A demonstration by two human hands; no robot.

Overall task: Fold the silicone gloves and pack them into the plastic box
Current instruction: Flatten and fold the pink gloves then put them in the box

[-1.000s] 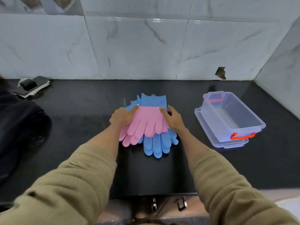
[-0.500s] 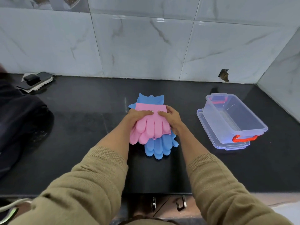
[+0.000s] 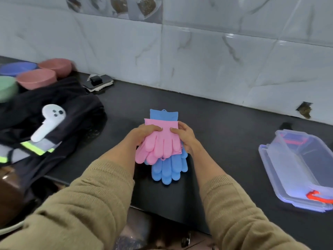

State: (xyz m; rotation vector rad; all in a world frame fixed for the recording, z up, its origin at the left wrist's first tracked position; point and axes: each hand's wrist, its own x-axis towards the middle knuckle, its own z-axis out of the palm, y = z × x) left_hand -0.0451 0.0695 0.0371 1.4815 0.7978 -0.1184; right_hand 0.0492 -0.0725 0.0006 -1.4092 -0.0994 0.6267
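Hands grip pink gloves (image 3: 163, 141) from both sides: left hand (image 3: 144, 135) and right hand (image 3: 185, 138) curled round edges, thumbs on top (blue gloves (image 3: 168, 168) underneath). Box (image 3: 302, 170) well right of fingers.

A black countertop (image 3: 225, 134) runs below a white marble-tiled wall (image 3: 198, 60). At left lies a dark garment (image 3: 72, 112) with reflective stripes, a white controller (image 3: 47, 121) on it. Behind stand 2 pink bowls (image 3: 37, 78), 1 blue (image 3: 16, 68) and 1 green (image 3: 6, 89). A phone (image 3: 98, 82) lies near the wall.
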